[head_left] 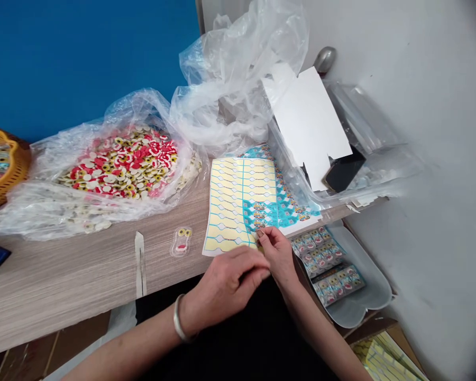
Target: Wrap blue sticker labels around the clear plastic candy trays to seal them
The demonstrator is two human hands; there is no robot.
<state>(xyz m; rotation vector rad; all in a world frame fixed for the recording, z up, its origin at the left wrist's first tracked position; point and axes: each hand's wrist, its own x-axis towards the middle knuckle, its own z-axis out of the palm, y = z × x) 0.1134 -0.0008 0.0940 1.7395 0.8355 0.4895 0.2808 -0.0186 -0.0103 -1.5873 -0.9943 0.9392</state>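
Note:
A sticker sheet [238, 196] lies on the wooden table [63, 275], mostly yellow backing with several blue stickers left in its lower right part. My right hand [278, 253] pinches at the sheet's near edge, fingers closed on a blue sticker. My left hand [226, 283], a metal bangle on its wrist, rests curled against the right hand at the table's front edge; what it holds is hidden. A small packaged red-and-yellow piece [182, 241] lies on the table left of the sheet.
An open plastic bag [119, 164] holds a heap of red, yellow and white pieces. Crumpled clear plastic [230, 79] and a white card box [309, 121] stand behind. A tray [375, 293] of finished packs sits lower right. A yellow basket [2, 166] is far left.

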